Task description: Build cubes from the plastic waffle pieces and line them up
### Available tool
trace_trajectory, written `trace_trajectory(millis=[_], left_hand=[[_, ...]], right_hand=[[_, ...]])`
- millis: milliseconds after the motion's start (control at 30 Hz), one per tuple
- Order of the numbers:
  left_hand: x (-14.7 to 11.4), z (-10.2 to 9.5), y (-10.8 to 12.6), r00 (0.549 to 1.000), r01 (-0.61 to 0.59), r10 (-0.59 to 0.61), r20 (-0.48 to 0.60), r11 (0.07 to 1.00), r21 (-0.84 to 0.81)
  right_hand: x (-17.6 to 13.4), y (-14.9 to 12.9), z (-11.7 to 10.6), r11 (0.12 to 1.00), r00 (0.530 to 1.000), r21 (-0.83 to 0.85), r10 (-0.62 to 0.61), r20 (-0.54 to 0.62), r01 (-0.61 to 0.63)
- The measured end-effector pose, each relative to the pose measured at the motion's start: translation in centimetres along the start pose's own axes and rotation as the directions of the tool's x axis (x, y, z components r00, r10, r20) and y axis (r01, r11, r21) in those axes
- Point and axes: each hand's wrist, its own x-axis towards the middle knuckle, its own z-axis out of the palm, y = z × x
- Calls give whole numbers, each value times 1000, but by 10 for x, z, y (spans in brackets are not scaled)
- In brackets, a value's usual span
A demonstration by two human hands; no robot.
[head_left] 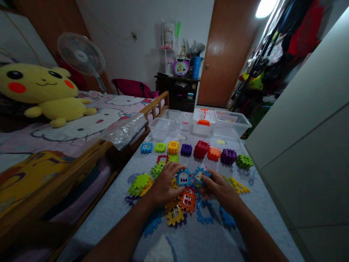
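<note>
My left hand [169,182] is closed around a blue window tile [183,177], thumb below and fingers above. In my right hand [218,183] is a second blue tile [201,175], pinched close beside the first. Beneath both hands lies a loose pile of notched plastic tiles. In it I see an orange window tile [188,199], a yellow window tile [175,214] and a blue frame tile [205,212]. Green tiles [139,185] lie left of my left hand. A yellow triangular piece [240,185] is right of my right hand.
Behind the pile runs a row of same-colour stacks, among them a red stack [201,149] and a purple stack [228,156]. Clear plastic bins [231,118] stand at the far end. A wooden bed rail [103,153] borders the left side; a pale cabinet [308,138] borders the right.
</note>
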Motion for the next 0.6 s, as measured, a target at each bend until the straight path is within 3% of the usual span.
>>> trace_trajectory(millis=[133,267,400,500,600], left_hand=[[-1,2,-2,1000,9,-9,-2,1000,13],[-1,2,-4,999,33,-33,9,999,31],[0,3,-4,998,51,-53,41,997,53],[1,3,-4,998,49,-52,46,997,67],[1,3,-4,999,42,-44,30,997,71]], right_hand=[[4,4,-1,997,997,80,-5,-79,11],[6,10,-3,998,994,33,-50,-97,54],[7,17,-4,967,988,-229,-131,-81,109],[7,18,-4,849,967,-498,-243,-70,177],[5,16,-4,732,937,-638,-347,-48,238]])
